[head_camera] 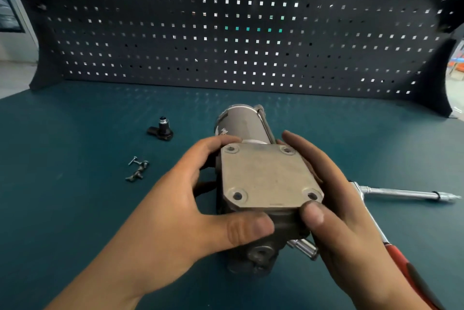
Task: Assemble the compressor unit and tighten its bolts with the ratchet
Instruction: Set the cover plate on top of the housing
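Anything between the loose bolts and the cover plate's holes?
The corner holes look empty. The left hand grips the left edge of the cover plate, right between the bolts on the mat and those holes.

Both hands grip the compressor unit (251, 184) on the teal bench (75, 209): left hand (175, 209) and right hand (339, 196) flank its square cover plate (268, 176), thumbs on the plate's near edge. Left of the unit lie loose bolts (137, 168); the ratchet (391, 211) lies right of it, apparently behind the right hand.

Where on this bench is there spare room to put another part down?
Bare bench top lies near-left, below the bolts, and far-right between the pegboard and the extension bar. It is crowded around the compressor, left hand, right hand and ratchet.
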`<control>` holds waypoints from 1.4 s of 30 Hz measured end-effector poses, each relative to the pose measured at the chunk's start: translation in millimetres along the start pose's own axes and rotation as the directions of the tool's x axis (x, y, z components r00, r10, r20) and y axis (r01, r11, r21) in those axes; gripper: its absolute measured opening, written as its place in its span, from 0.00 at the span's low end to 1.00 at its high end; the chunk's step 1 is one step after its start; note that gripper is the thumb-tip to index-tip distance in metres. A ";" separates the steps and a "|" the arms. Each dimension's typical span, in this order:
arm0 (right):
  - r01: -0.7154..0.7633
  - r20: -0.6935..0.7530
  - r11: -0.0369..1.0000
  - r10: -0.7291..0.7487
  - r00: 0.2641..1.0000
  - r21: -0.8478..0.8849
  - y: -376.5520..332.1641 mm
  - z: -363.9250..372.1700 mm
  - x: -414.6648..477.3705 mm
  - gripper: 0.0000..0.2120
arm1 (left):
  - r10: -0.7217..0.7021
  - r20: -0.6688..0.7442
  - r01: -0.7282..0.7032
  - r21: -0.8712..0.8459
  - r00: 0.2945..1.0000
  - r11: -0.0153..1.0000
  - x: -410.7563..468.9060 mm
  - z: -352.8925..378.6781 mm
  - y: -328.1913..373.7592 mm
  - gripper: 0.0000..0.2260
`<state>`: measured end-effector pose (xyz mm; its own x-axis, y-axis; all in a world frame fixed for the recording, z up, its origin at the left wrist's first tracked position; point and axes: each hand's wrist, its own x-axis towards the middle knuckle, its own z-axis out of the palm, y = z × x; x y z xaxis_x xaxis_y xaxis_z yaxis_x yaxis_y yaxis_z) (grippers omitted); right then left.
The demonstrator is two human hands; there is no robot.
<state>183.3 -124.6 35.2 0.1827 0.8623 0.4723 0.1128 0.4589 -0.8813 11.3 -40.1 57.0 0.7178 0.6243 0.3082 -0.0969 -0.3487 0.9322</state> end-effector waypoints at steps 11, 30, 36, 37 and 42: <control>-0.015 0.133 0.998 0.022 0.991 -0.055 -8.4 -3.1 -3.6 0.39 | 0.060 -0.039 -0.062 -0.065 0.997 0.996 -16.7 -2.6 1.8 0.36; 0.085 0.168 0.984 -0.058 0.984 -0.158 -17.3 -2.0 -59.8 0.43 | 0.204 -0.082 -0.181 0.228 0.975 0.957 -72.6 16.2 -7.7 0.38; 0.096 0.195 0.964 -0.047 0.980 -0.247 -19.4 -8.0 -68.1 0.43 | 0.229 -0.081 -0.194 0.305 0.970 0.932 -78.8 22.3 -8.5 0.39; 0.098 0.197 0.964 -0.049 0.979 -0.248 -19.4 -8.8 -69.5 0.42 | 0.234 -0.079 -0.199 0.309 0.969 0.930 -79.4 23.2 -8.9 0.39; 0.092 0.197 0.972 -0.048 0.979 -0.218 -15.9 -11.1 -74.2 0.43 | 0.251 -0.074 -0.216 0.316 0.965 0.924 -79.2 25.1 -11.4 0.41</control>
<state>178.7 -198.2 14.3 -0.0185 0.8643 0.5026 0.3389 0.4783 -0.8101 -27.1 -103.1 17.2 0.6173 0.5668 0.5455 -0.0266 -0.6780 0.7346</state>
